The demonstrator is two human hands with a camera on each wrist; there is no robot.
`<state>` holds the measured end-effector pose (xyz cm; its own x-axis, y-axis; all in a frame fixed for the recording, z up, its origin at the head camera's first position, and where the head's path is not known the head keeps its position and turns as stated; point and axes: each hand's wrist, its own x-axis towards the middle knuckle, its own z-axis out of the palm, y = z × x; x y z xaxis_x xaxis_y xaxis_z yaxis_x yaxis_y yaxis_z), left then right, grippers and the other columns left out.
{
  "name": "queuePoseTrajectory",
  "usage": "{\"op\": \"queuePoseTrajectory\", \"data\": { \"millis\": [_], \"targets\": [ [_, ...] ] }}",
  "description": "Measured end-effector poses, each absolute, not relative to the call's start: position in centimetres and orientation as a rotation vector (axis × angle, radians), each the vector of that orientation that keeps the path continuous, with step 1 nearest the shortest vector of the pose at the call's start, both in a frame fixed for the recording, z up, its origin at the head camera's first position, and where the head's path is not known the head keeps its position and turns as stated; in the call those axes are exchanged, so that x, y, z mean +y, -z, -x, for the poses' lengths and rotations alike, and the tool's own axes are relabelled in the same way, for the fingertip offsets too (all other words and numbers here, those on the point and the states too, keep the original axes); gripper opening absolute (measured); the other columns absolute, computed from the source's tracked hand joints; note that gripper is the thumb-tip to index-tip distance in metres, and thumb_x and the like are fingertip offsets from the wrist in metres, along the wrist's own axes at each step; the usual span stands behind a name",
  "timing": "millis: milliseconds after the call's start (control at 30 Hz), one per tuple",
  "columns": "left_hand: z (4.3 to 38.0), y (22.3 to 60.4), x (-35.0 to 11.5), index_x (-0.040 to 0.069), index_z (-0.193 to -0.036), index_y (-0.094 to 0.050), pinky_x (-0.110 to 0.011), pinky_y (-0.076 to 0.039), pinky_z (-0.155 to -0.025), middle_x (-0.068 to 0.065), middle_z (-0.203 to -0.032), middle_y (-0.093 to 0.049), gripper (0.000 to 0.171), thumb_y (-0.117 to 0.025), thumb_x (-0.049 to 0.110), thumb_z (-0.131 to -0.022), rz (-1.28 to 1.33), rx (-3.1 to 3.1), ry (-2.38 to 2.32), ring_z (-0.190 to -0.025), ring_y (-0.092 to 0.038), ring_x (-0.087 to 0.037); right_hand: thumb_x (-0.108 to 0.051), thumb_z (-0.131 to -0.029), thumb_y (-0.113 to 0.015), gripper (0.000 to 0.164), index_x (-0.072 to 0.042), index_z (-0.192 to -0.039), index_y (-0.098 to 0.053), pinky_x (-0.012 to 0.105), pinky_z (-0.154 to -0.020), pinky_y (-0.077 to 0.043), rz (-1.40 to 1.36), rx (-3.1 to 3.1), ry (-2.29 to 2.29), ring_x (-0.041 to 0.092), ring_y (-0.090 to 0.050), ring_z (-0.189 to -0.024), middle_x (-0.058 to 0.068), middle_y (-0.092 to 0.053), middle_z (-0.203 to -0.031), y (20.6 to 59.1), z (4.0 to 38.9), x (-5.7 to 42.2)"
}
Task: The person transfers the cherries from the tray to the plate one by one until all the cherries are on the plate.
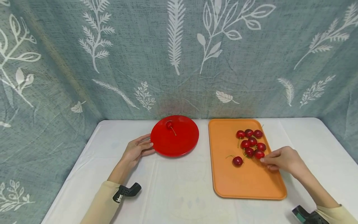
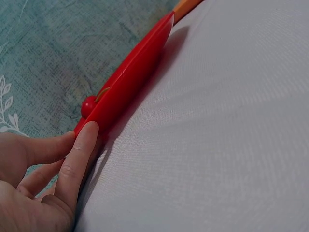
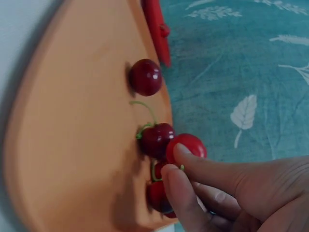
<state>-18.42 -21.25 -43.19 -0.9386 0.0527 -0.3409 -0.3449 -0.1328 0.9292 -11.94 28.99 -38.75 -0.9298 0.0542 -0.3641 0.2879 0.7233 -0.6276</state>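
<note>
A round red plate (image 1: 179,143) lies at the back middle of the white table. One cherry (image 1: 169,124) with a green stem rests near its far rim. My left hand (image 1: 139,147) holds the plate's left edge, fingertips at the rim in the left wrist view. On the right, an orange tray (image 1: 226,183) carries several dark red cherries (image 1: 252,141), clustered toward its right side. A single cherry (image 1: 237,161) sits a little apart from that cluster. My right hand (image 1: 282,160) pinches a brighter red cherry (image 3: 193,147) between thumb and finger at the cluster's near side.
A white cloth (image 1: 184,186) covers the table. Behind it and at both sides hangs a blue-green curtain (image 1: 156,62) with white leaf prints. A strip of table separates plate and tray. Each wrist wears a dark camera mount (image 1: 127,191).
</note>
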Motion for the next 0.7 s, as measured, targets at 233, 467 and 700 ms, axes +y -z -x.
{"op": "queuePoseTrajectory", "data": {
  "millis": [233,467,700],
  "targets": [
    [18.4,43.2,-21.3,-0.002,-0.148,-0.037,-0.032,-0.059,-0.079,-0.016,-0.124,-0.061,0.058,-0.058,-0.004,-0.095,0.341,1.879,-2.151,-0.088,-0.071,-0.015,-0.030,-0.081,-0.081,0.041,0.008,-0.096,-0.074,0.029,-0.067,-0.060,-0.271,2.589,1.088,0.015,-0.068,-0.067,0.008,-0.073,-0.078,37.9,12.7,28.3],
    [18.4,43.2,-21.2,-0.001,-0.149,-0.037,-0.031,-0.059,-0.080,-0.017,-0.127,-0.060,0.058,-0.058,-0.003,-0.095,0.335,1.888,-2.142,-0.088,-0.071,-0.014,-0.023,-0.091,-0.072,0.048,0.016,-0.117,-0.063,0.029,-0.083,-0.059,-0.138,2.379,1.452,0.011,-0.072,-0.083,0.008,-0.074,-0.097,37.9,13.5,27.6],
    [18.4,43.4,-21.3,-0.001,-0.148,-0.037,-0.031,-0.059,-0.079,-0.015,-0.123,-0.062,0.057,-0.058,-0.002,-0.095,0.324,1.908,-2.134,-0.087,-0.072,-0.014,-0.010,-0.094,-0.065,0.048,0.019,-0.129,-0.050,0.029,-0.086,-0.057,-0.112,2.105,1.809,0.005,-0.070,-0.089,-0.005,-0.072,-0.098,37.8,14.4,27.1]
  ]
}}
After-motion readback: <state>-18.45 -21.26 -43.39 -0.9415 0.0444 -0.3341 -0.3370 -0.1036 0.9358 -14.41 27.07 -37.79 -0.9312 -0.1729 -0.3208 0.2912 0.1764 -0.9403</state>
